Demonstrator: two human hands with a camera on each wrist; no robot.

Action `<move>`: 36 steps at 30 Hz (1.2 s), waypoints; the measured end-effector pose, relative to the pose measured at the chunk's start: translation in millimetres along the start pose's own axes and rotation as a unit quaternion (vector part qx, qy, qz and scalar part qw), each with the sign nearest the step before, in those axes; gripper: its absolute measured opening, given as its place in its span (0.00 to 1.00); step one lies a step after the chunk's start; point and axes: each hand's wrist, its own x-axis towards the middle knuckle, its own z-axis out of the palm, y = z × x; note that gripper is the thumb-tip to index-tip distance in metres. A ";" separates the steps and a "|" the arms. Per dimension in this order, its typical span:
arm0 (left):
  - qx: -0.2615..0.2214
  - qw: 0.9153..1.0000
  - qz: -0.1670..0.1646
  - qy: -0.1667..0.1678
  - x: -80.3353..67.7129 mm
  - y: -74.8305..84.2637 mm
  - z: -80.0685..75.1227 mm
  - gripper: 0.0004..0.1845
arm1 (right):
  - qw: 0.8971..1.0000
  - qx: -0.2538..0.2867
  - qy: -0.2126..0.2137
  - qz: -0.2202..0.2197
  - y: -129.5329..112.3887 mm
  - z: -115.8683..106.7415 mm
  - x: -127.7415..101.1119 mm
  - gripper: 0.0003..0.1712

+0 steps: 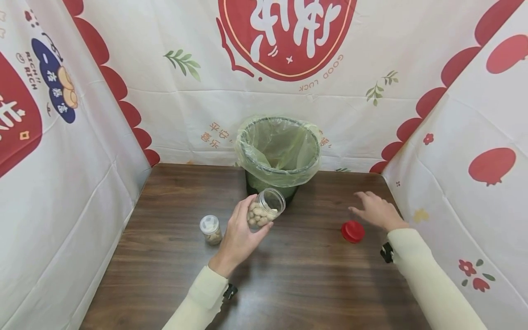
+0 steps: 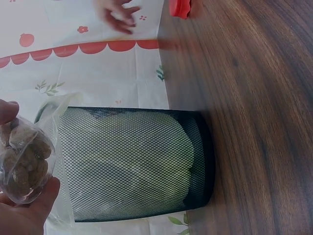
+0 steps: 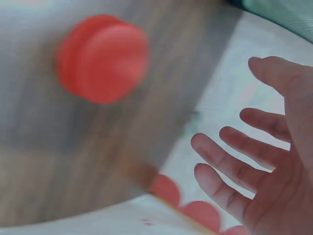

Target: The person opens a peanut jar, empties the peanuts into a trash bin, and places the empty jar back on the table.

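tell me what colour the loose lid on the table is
Red. The lid lies on the wooden table beside the right hand; the head view shows it best.

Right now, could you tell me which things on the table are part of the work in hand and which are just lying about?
In use:
- open jar, held by the left hand
- lined bin
- red lid, beside the right hand

Lying about:
- small capped jar

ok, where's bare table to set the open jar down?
The near half of the table, between the two sleeves, is bare wood. The far-left corner, left of the bin, is also free. It is crowded mid-table: the small capped jar beside the left hand gripping the open jar, and the red lid by the right hand.
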 end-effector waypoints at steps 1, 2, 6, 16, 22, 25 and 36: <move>0.000 1.000 0.000 0.001 -0.2 0.3 -0.2 0.43 | 1.000 -0.004 0.007 -0.005 -3.9 -8.3 2.2 0.38; 0.000 1.000 0.000 0.001 -0.3 0.6 -0.3 0.43 | 1.000 -0.005 0.012 -0.010 -8.4 -17.1 4.5 0.38; 0.000 1.000 -0.001 0.002 -0.7 1.4 -0.3 0.43 | 0.999 -0.005 0.034 -0.034 -28.2 -52.8 14.5 0.36; -0.005 1.000 -0.005 0.002 -1.0 1.7 1.7 0.43 | 0.994 0.024 0.078 -0.078 -85.8 -140.5 40.6 0.35; -0.004 1.000 -0.003 0.001 -0.8 0.7 2.9 0.43 | 0.992 0.037 0.074 -0.095 -113.5 -160.3 69.5 0.36; -0.003 1.000 -0.003 0.001 -0.8 0.8 2.4 0.43 | 0.992 0.046 0.063 -0.099 -124.2 -161.2 85.1 0.37; -0.008 1.000 0.001 0.003 0.9 0.6 0.8 0.43 | 0.994 0.035 0.012 -0.107 -150.7 -150.8 113.1 0.34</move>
